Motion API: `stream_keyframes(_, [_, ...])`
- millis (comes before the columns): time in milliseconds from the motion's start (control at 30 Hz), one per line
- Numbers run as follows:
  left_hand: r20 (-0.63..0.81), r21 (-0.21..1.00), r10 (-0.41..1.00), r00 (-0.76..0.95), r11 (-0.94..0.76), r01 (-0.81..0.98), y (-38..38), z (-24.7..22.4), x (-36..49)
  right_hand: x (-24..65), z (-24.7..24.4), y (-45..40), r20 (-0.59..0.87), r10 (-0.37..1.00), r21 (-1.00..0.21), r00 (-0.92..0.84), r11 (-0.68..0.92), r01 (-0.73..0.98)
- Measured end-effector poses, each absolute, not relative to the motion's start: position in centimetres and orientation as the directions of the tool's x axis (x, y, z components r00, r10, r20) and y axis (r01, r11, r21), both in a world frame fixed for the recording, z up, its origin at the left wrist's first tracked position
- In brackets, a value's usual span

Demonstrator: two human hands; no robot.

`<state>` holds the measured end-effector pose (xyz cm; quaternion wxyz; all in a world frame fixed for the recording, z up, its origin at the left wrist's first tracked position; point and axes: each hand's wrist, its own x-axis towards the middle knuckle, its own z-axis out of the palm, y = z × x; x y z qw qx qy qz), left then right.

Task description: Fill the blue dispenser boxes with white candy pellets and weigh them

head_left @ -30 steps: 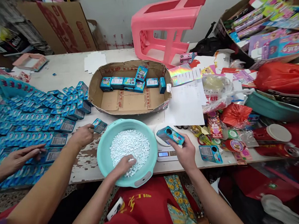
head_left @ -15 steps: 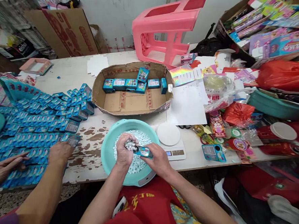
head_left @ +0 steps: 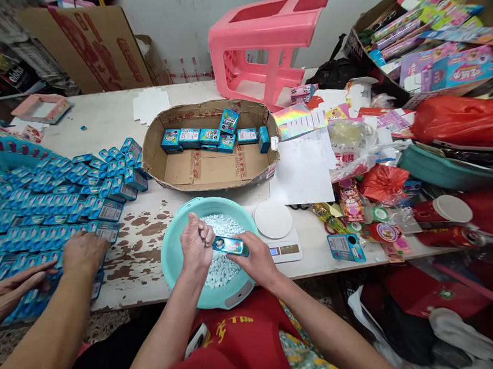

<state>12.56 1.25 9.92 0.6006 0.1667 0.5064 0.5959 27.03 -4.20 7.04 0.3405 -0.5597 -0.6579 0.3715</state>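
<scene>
Blue box (head_left: 233, 247) | right grip (head_left: 257, 260) pinching it over basin (head_left: 171, 261), earlier above scale (head_left: 272, 221) | left grip (head_left: 197, 249) curled closed

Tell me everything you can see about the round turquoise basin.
The basin is round, light turquoise and smooth, apparently plastic, with a raised rim and a grey patch on its near side. It sits upright at the front of the white table, its near rim seeming to reach past the edge. Small pale pellets lie inside. The left hand and right hand are above it, partly hiding the contents.
</scene>
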Motion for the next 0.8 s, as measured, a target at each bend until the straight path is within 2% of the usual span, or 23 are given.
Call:
stream_keyframes(67, [-0.392,0.850,0.887,-0.243,0.248,-0.466,1.0,9.0,11.4,28.1,7.9,-4.3,0.000,0.993,-0.919,-0.116,0.046,0.391])
stream_keyframes(100, [-0.366,0.894,0.898,-0.242,0.268,-0.358,0.7,8.2,10.6,28.9,8.3,-4.5,-0.026,0.995,-0.939,-0.093,0.008,0.345])
stream_keyframes(167, [-0.310,0.948,0.936,-0.168,0.317,0.019,0.0,6.1,8.8,30.9,9.0,-4.7,-0.082,0.997,-0.960,-0.008,-0.077,0.271])
stream_keyframes(233, [-0.269,0.881,0.963,-0.023,0.256,0.398,-0.3,4.0,7.3,33.2,8.9,-4.6,-0.116,0.985,-0.959,0.129,-0.145,0.244])
stream_keyframes(300, [-0.229,0.798,0.973,-0.016,0.197,0.570,0.4,2.9,6.5,35.5,8.0,-3.9,-0.111,0.957,-0.945,0.266,-0.185,0.269])
stream_keyframes(400, [-0.085,0.777,0.994,-0.074,0.112,0.619,4.5,3.8,7.6,38.2,5.4,-2.2,-0.081,0.922,-0.925,0.377,-0.211,0.317])
stream_keyframes(467, [0.037,0.788,0.997,-0.061,0.008,0.616,9.2,4.9,9.9,39.2,3.4,-1.0,-0.076,0.918,-0.925,0.389,-0.210,0.316])
stream_keyframes(533, [0.096,0.776,0.995,-0.013,-0.067,0.627,14.9,5.3,13.0,39.8,1.5,-0.2,-0.079,0.926,-0.933,0.368,-0.199,0.298])
stream_keyframes(667, [0.032,0.700,0.994,0.107,-0.098,0.707,26.2,3.6,20.9,41.1,-0.7,-1.1,-0.066,0.917,-0.925,0.394,-0.204,0.322])
stream_keyframes(800, [-0.016,0.729,0.991,0.135,-0.081,0.680,33.3,1.1,29.3,43.9,-0.7,-5.4,-0.111,0.894,-0.900,0.434,-0.275,0.337])
